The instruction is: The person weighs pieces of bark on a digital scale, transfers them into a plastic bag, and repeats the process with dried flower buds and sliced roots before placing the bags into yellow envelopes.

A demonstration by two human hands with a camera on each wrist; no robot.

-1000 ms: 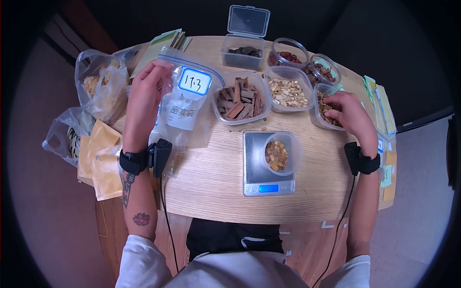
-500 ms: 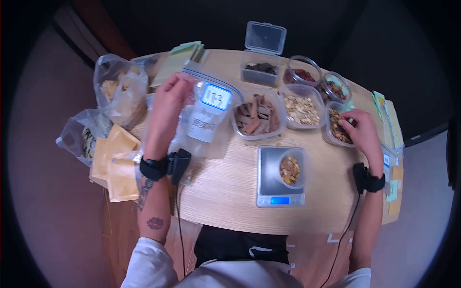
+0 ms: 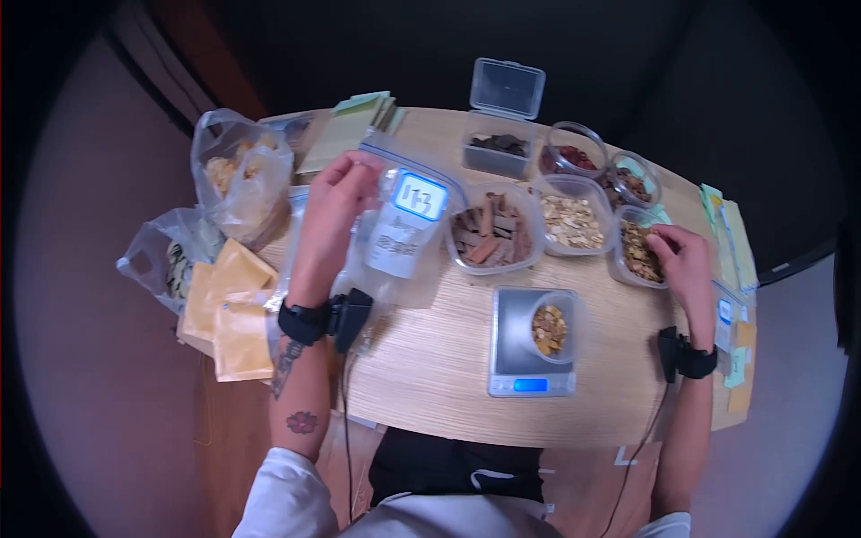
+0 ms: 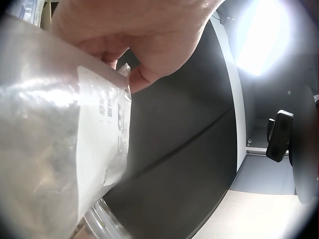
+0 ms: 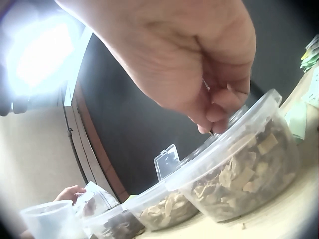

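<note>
Head view first: the silver digital kitchen scale [image 3: 529,354] with its blue display sits on the round pale wooden table [image 3: 430,377], and everything else is placed around it. On its platform stands a small clear plastic cup [image 3: 553,327], holding a shallow layer of yellow-brown chunks. Up and left of the scale, the left hand [image 3: 334,208] has fingers curled, pinching the top edge of the clear zip-top plastic bag [image 3: 399,229] with a blue-bordered white label; the left wrist view shows thumb and fingers gripping crinkly, glossy film. Right of the scale and a little above, the right hand [image 3: 686,269] hovers at the clear round plastic tub of brown-and-tan chips [image 3: 639,253], fingertips bunched together over its rim; the right wrist view shows them pinched, but I cannot tell whether anything is held. Straight above the scale sit a clear tub of reddish-brown bark sticks [image 3: 493,235] and a clear tub of pale flaky slices [image 3: 571,222].
</note>
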